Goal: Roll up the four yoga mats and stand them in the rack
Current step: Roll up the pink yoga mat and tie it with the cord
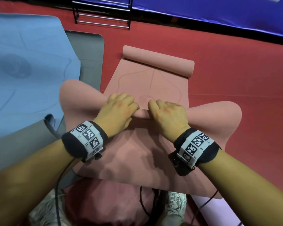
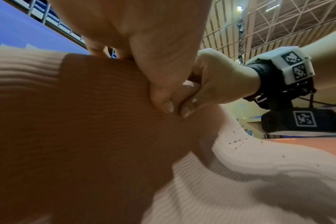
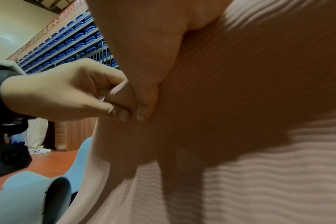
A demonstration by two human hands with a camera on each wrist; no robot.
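A pink yoga mat (image 1: 153, 84) lies on the red floor (image 1: 235, 79) in front of me, its far end curled into a small roll (image 1: 158, 62). My left hand (image 1: 118, 108) and right hand (image 1: 167, 111) sit side by side at the mat's middle. Each curls its fingers over a raised fold of the mat, thumbs pressing into the ribbed underside (image 2: 86, 121). The wrist views show both thumbs (image 2: 161, 94) (image 3: 144, 98) close together on that fold. The mat's near part bulges out to both sides. The metal rack (image 1: 103, 17) stands at the far edge.
A blue mat (image 1: 23, 62) lies spread out to the left over a grey mat (image 1: 87, 51). A lilac mat (image 1: 219, 209) shows at the bottom right by my shoes (image 1: 175, 201). A blue padded barrier (image 1: 219, 10) runs along the back. Cables hang from my wrists.
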